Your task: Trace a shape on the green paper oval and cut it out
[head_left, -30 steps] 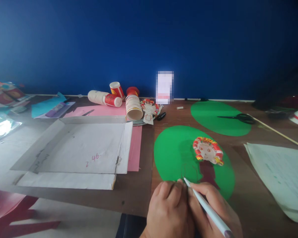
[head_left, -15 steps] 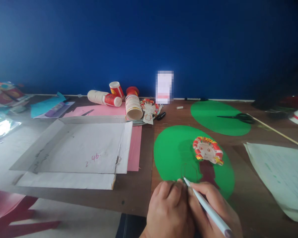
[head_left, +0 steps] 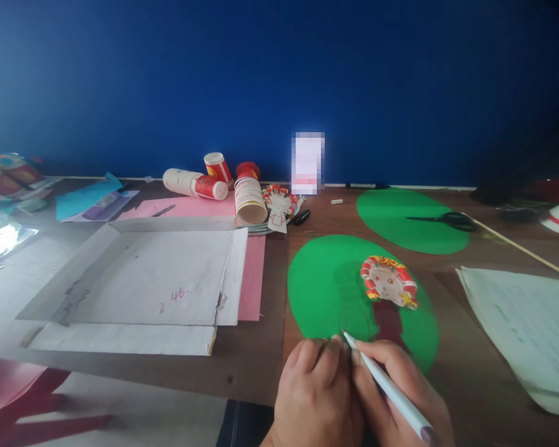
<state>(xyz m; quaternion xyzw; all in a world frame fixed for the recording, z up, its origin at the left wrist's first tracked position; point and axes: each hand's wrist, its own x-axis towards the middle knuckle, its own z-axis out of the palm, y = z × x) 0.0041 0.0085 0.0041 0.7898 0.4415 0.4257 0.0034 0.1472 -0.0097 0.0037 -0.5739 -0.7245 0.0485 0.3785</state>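
Observation:
My right hand (head_left: 407, 394) is closed around a white-barrelled marker pen (head_left: 386, 382) with a dark end. The pen's tip touches the near part of a green paper oval (head_left: 317, 279), by thin brownish drawn lines. My left hand (head_left: 314, 388) lies beside it, fingers curled at the oval's near edge and fingertips mostly hidden. On the oval's right side sits a paper-cup face (head_left: 387, 282) with curled red and yellow strips around it. Below the face is a dark red paper piece (head_left: 387, 321), partly covered by my right hand.
Left stands a shallow white cardboard tray (head_left: 168, 267) over pink paper (head_left: 252, 279). Stacked paper cups (head_left: 250, 202) and a smaller paper figure (head_left: 277, 214) lie behind. Black scissors (head_left: 454, 220) rest on another green oval (head_left: 391, 208). A thin stick (head_left: 522, 245) and paper sheets (head_left: 526, 329) are right.

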